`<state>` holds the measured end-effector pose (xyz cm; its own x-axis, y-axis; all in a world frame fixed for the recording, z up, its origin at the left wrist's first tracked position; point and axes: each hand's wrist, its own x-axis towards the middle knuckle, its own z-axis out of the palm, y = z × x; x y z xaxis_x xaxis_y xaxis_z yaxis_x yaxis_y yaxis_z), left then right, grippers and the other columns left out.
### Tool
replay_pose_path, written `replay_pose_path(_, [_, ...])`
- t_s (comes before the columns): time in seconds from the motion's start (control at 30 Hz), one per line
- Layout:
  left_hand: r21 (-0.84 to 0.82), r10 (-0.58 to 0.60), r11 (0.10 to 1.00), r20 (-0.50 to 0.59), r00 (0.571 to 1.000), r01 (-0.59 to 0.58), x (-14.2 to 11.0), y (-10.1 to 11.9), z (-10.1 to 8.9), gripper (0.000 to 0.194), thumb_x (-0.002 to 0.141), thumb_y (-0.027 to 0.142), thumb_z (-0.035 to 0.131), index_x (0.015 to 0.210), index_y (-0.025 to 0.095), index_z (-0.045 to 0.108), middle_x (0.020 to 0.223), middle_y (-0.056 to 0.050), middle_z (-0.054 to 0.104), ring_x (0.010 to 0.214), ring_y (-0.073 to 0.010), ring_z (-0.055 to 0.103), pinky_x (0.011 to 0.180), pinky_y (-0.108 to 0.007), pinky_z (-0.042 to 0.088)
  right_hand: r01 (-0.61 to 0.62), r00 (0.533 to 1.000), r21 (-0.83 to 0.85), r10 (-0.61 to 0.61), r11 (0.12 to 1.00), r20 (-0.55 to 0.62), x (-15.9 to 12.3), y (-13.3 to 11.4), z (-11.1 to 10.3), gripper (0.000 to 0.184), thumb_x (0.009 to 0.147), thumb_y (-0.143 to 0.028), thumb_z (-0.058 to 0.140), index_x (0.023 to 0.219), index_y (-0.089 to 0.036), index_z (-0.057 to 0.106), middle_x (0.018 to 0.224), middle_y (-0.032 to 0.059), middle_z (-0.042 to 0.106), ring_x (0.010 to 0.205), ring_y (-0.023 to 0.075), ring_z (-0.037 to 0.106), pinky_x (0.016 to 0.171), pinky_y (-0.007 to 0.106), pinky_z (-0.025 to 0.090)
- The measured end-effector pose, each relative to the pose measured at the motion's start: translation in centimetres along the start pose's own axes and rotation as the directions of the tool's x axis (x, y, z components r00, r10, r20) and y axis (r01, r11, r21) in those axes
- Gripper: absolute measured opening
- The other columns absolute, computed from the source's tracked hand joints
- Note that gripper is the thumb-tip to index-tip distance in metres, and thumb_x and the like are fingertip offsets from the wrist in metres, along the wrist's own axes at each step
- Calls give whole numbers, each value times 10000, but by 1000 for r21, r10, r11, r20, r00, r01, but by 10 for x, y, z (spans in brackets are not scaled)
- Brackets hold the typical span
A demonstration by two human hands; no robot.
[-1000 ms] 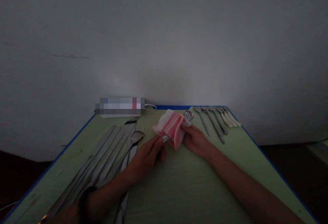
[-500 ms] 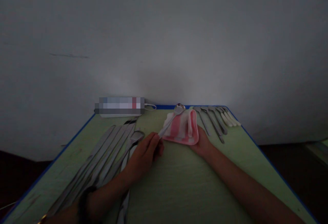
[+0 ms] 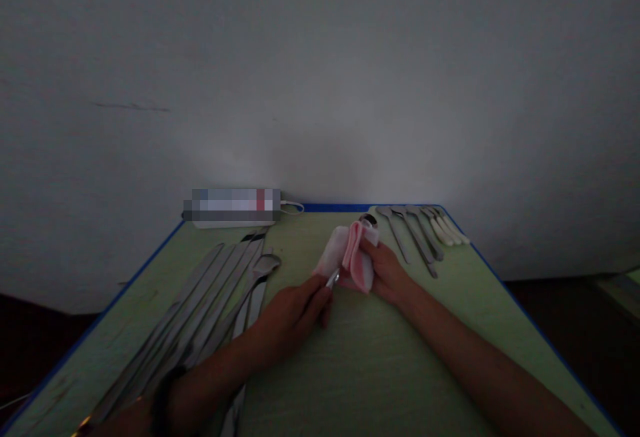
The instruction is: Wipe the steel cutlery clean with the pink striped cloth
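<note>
Near the middle of the table, my left hand [image 3: 307, 300] is closed on the handle end of a metal spoon [image 3: 369, 220]. A pink and white striped cloth [image 3: 357, 260] is folded around the spoon's handle, so only the bowl beyond it and a short bit of handle by my left fingers show. My right hand [image 3: 384, 265] grips the cloth from the right, wrapped about the spoon; some of its fingers are hidden behind the cloth.
Several long knives and spoons [image 3: 200, 290] lie in a row on the left of the green table [image 3: 320, 384]. More spoons and forks [image 3: 417, 234], some white-handled, lie at the back right. A blurred white box [image 3: 235, 207] with a cable stands at the back left against the wall.
The cloth, which lay flat beneath the spoon, is now folded over its handle and squeezed by my right hand. My left hand with the spoon has moved slightly right and nearer.
</note>
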<state>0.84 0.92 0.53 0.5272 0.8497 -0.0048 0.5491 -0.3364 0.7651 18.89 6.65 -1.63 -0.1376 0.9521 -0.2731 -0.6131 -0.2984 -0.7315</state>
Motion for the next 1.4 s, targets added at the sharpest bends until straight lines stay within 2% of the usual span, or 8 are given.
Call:
replay_pose_path(0.13, [61,17,998,10,1000,-18,0,-3,2,316,945,317,271,772,200,508,667,16,585,613,-137,553,624,-230,391,-6,1000,-8,6,1000,14,0,1,-2,288,659,-393,715,778,-159,599,632,8,652,574,143,603,646,311,508])
replay_pose_path(0.3, [116,25,993,47,999,-30,0,-1,3,300,939,300,293,751,200,505,661,18,585,595,-133,552,613,-226,384,-90,994,-5,90,996,62,0,2,-7,322,671,-467,682,734,-166,587,616,14,650,543,145,593,600,305,506])
replay_pose_path(0.6, [-3,-8,1000,2,1000,8,0,0,0,331,939,303,276,723,193,501,658,11,588,627,-141,556,632,-234,395,25,999,-80,-29,996,-43,-3,3,1,299,607,-413,735,720,-166,612,594,-10,631,506,115,543,542,261,441])
replay_pose_path(0.83, [-93,-14,996,-49,999,9,3,-5,2,280,936,302,294,807,190,516,616,34,570,579,-130,535,594,-229,389,104,993,-237,-87,966,81,-10,11,5,234,643,-390,706,720,-178,645,579,-27,615,485,89,508,498,221,385])
replay_pose_path(1.0, [-109,-12,994,-61,998,5,3,-5,2,274,944,305,287,829,189,508,601,43,544,557,-123,520,581,-227,385,103,993,-275,-82,956,87,-9,12,3,242,648,-389,709,696,-164,635,548,-29,596,457,71,485,452,190,362])
replay_pose_path(1.1, [-85,2,996,-72,997,-8,2,-3,0,305,947,314,284,764,191,495,604,39,535,560,-123,519,579,-226,380,86,996,-202,-88,976,3,-8,10,5,274,642,-417,710,686,-158,629,561,-13,613,469,84,507,465,201,397])
replay_pose_path(1.23, [19,36,999,-36,999,-35,1,-2,1,310,942,312,309,714,193,482,618,31,547,569,-122,531,588,-226,368,134,975,-25,-136,991,-177,-4,6,8,332,678,-463,669,805,-157,645,754,38,686,634,137,610,611,260,492])
replay_pose_path(1.4, [132,71,989,22,997,-73,-2,-5,5,293,941,316,312,737,193,483,613,30,551,545,-119,526,573,-225,359,193,956,16,-185,981,-229,1,6,8,276,697,-405,669,829,-164,640,807,36,696,693,144,629,668,273,503])
